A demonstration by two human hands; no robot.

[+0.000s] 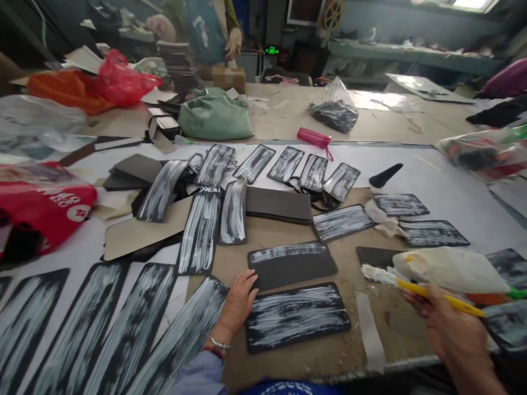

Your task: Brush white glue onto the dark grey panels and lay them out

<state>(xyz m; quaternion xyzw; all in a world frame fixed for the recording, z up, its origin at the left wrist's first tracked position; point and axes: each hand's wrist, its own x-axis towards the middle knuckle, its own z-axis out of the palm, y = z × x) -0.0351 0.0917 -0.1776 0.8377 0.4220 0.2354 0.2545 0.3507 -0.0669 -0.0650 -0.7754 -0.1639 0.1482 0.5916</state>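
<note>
My right hand (457,323) is closed around the yellow handle of a brush (411,286). Its bristle end, thick with white paste, is over a small dark panel (379,257), beside a whitish plastic bottle or bag (457,267). With fingers stretched out, my left hand (236,302) touches the left edge of a dark rectangular panel (294,271). White streaks cover only that panel's far strip; the rest is bare. Just nearer to me lies another dark panel (298,318), streaked white almost all over.
Several white-streaked panels (102,323) lie at left, with more (343,222) across the middle and right. A dark panel stack (278,204), a pink pouch (313,137), a green bag (216,115) and a red bag (45,203) surround them. Another person (209,33) stands across the table.
</note>
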